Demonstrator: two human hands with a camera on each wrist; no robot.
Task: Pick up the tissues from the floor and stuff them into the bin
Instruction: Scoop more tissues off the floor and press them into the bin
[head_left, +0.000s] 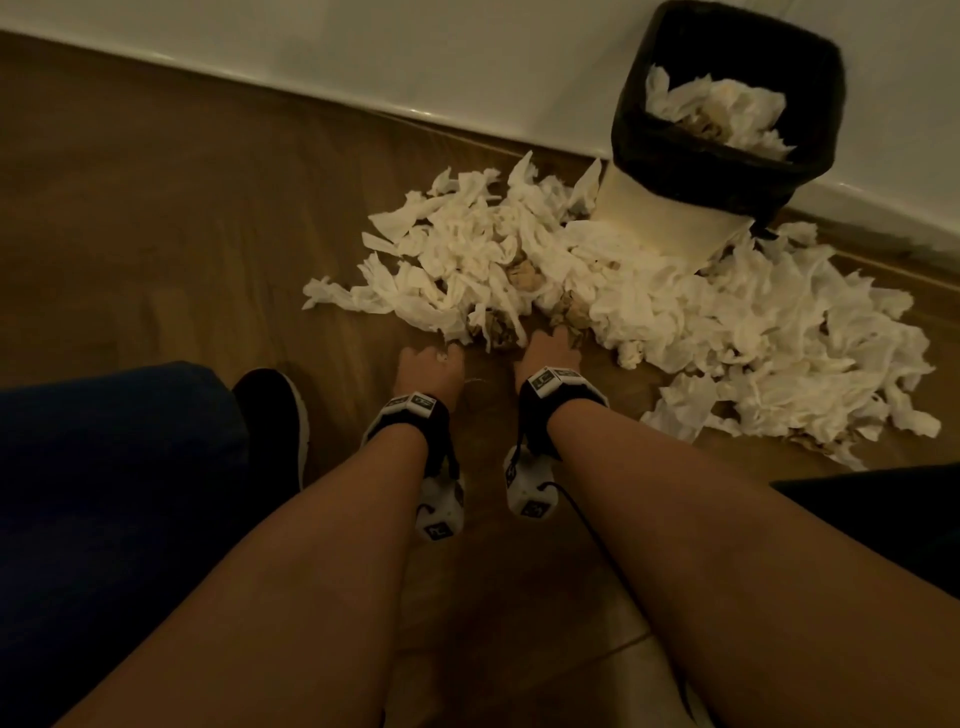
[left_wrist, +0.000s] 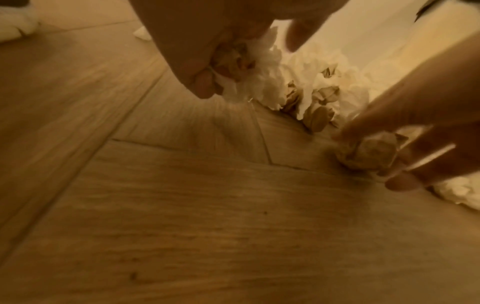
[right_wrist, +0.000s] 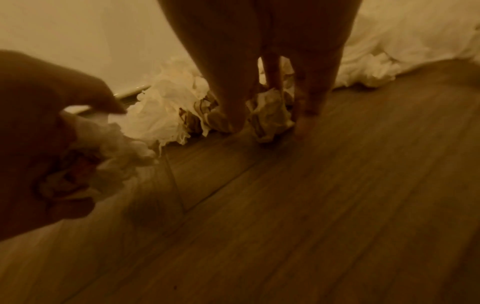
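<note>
A big heap of white tissues (head_left: 675, 312), with some brownish crumpled ones mixed in, lies on the wooden floor in front of the bin (head_left: 649, 150). The bin has a black liner and holds tissues (head_left: 727, 109). Both hands are at the heap's near edge. My left hand (head_left: 431, 361) grips a wad of white and brownish tissues (left_wrist: 241, 61), seen also as the wad (right_wrist: 98, 162) in the right wrist view. My right hand (head_left: 550, 343) reaches down, and its fingers (right_wrist: 231, 98) close around a crumpled brownish tissue ball (left_wrist: 369, 152) on the floor.
A white wall with a skirting board (head_left: 311, 78) runs behind the heap and the bin. My black shoe (head_left: 275, 415) and blue trouser leg (head_left: 104, 493) are at the left. Bare wooden floor (head_left: 156, 234) stretches to the left of the heap.
</note>
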